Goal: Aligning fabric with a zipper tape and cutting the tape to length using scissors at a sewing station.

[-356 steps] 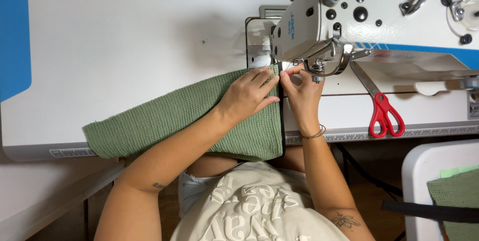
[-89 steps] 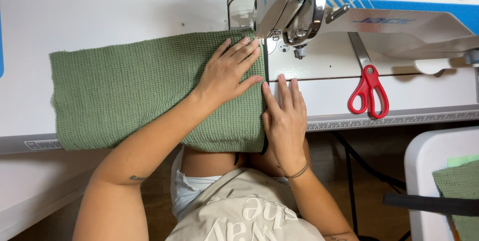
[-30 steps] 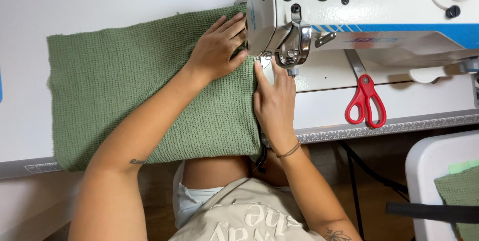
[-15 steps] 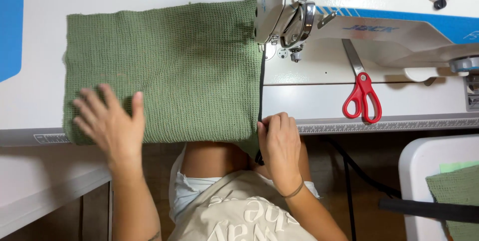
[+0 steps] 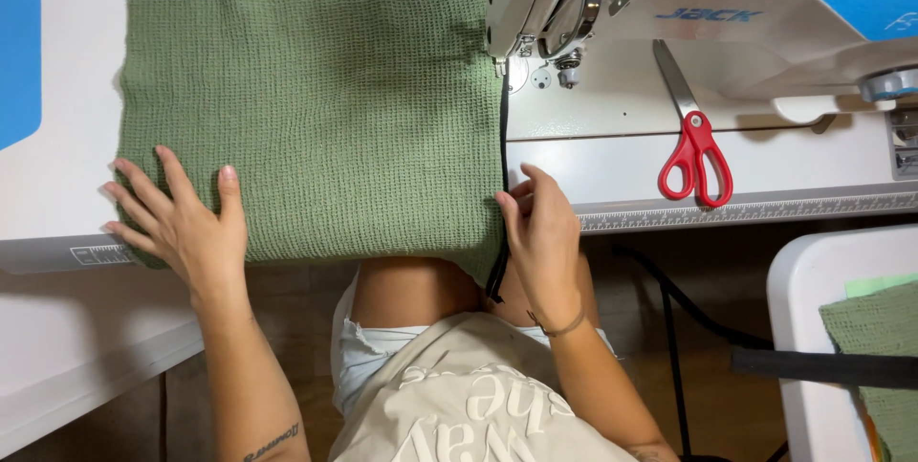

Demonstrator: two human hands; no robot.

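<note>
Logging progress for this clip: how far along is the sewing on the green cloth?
Done: the green waffle cloth lies flat with a black strip running along its right edge. In hand: left hand presses the near left corner; right hand holds the near right edge, top corner at the sewing machine foot. Left: whether the seam is finished cannot be told. Red scissors lie untouched.

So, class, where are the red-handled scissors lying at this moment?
In the head view, the red-handled scissors lie on the white sewing machine bed, right of the needle area and the right hand.

Left hand flat, fingers spread, palm down; right hand fingers loosely curled, pinching.
</note>
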